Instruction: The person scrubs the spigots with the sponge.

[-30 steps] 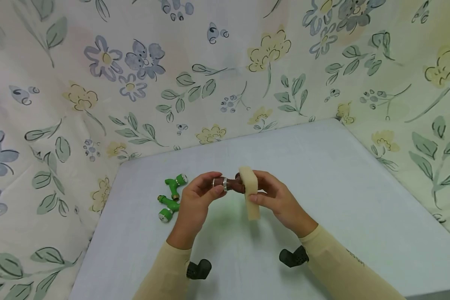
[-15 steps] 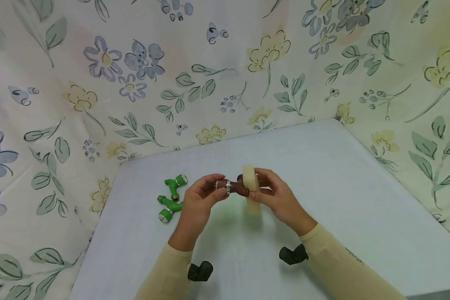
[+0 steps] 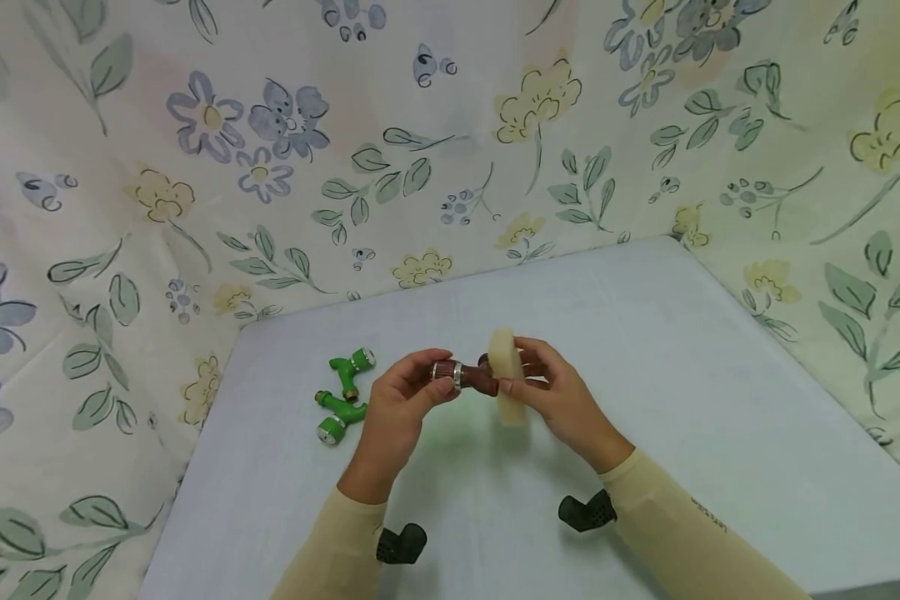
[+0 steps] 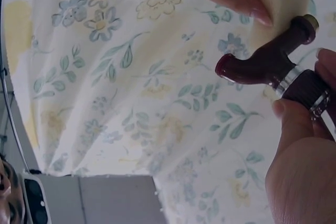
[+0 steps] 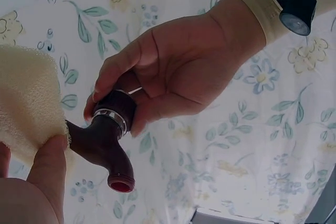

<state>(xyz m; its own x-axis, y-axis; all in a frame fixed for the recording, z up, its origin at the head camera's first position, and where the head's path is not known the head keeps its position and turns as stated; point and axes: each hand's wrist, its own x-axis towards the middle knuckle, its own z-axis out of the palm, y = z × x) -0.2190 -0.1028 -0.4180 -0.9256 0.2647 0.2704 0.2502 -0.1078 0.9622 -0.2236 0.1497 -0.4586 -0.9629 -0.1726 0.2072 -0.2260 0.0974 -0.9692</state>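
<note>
Just right of the table's middle in the head view, my left hand (image 3: 399, 404) pinches the ribbed knob of a dark red-brown tap (image 3: 483, 380) between thumb and fingers. A silver ring circles the tap below its knob, and the left wrist view shows its curved spout (image 4: 236, 72). My right hand (image 3: 561, 398) grips a pale yellow sponge (image 3: 504, 354), thumb on the near side and fingers behind. In the right wrist view the sponge (image 5: 26, 95) presses against the tap's threaded inlet side, which it hides.
Two green taps lie on the white table (image 3: 645, 375) left of my left hand: an upper one (image 3: 348, 375) and a lower one (image 3: 337, 417), partly covered by the hand. Floral curtain (image 3: 450, 150) hangs around the back and sides. Dark wrist cameras (image 3: 401, 543) stick out from both sleeves.
Both hands have shifted slightly to the right with the tap and the sponge. The sponge has turned a little and moved along the tap. The green taps have not moved.
</note>
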